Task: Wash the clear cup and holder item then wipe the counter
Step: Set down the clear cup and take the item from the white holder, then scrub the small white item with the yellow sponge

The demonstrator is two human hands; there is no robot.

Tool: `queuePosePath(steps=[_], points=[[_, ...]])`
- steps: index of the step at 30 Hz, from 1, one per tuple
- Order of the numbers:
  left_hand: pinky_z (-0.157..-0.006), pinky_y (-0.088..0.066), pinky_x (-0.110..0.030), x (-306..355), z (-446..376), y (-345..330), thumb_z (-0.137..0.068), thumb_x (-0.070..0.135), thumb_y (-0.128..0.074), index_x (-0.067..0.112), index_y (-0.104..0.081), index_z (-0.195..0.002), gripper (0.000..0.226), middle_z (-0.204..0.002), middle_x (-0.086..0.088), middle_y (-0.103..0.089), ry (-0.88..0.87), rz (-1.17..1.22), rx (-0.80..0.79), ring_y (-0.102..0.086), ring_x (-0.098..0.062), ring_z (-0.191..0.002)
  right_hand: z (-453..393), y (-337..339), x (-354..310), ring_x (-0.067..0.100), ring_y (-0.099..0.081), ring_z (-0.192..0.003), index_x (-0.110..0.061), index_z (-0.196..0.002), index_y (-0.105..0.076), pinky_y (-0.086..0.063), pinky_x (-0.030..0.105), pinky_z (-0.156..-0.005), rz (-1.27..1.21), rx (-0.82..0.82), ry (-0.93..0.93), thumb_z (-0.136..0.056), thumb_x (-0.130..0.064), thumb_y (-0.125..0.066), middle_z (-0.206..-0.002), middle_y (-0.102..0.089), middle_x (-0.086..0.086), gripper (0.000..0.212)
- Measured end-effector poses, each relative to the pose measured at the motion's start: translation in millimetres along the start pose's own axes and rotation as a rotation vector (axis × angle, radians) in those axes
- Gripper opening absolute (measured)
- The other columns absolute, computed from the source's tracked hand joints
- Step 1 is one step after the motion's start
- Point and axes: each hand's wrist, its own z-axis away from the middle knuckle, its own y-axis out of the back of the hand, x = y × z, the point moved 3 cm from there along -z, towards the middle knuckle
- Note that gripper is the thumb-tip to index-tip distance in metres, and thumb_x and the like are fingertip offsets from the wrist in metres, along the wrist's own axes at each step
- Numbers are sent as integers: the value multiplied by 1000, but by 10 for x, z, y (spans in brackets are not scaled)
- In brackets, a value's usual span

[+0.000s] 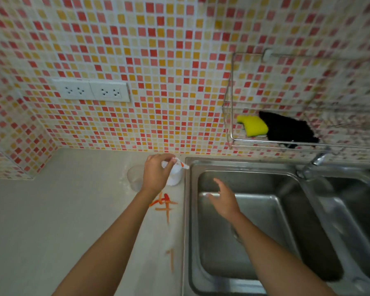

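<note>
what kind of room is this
Most likely a home kitchen: a stainless steel double sink set in a pale counter, a mosaic tile backsplash, and a wire rack holding a yellow sponge.

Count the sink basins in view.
2. One basin lies just right of the counter, under the open right hand. The second basin is at the far right, partly cut off by the frame edge.

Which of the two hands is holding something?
The left hand, over the counter, grips the white holder item. The right hand is open and empty above the sink.
</note>
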Motion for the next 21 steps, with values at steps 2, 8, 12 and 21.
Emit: queuePosePath(steps=[2,8,12,21], points=[[-90,-50,-31,173,102,-83,-90,29,-66,16,-74,-102,20,-103,2,-72,14,36,-30,-59,-8,-93,181,188,102,24,-50,-127,-18,-143,-44,-41,35,-105,29,40,-3,-86,-29,-71,-143,-50,7,64],[-80,-49,-23,763,457,-506,-91,22,-65,12,-72,-102,17,-95,2,-71,64,104,-89,-62,-9,-85,563,973,-5,10,-64,-96,-19,-119,-66,-53,31,-88,5,291,184,-90,-24,-65,-113,-66,-3,29],[-75,-50,-21,1124,633,-760,-90,24,-67,13,-73,-96,15,-88,3,-71,80,183,-79,-65,-9,-82,697,1666,-358,4,-61,-76,-15,-96,-73,-45,7,-70,11,471,416,-90,-15,-64,-90,-69,-5,11],[-69,-46,-18,1599,726,-1002,-90,22,-65,28,-61,-85,9,-79,16,-63,171,185,-73,-59,2,-81,-14,2525,-1067,25,-50,-122,-16,-125,-62,-44,39,-100,139,385,515,-94,-24,-57,-126,-59,5,33]])
